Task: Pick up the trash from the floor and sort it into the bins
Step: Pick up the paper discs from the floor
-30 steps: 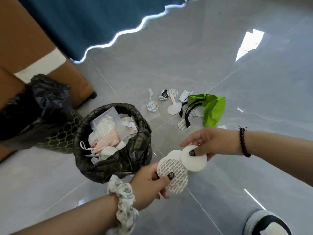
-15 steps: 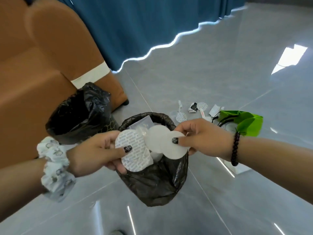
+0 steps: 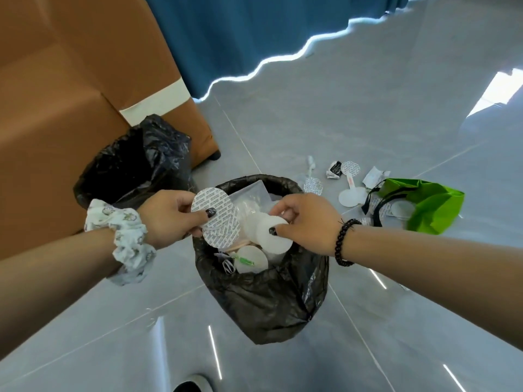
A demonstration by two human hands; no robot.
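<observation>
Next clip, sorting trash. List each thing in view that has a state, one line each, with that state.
Left hand: pinches the printed round seals above the near bin.
Right hand: pinches the plain white discs above the same bin.
Near bin: upright, black liner open, holding trash.
Far bin: black liner crumpled over it, contents hidden.
Green bag: lying on its side on the floor, mouth open.
Floor litter: not yet picked up.
</observation>
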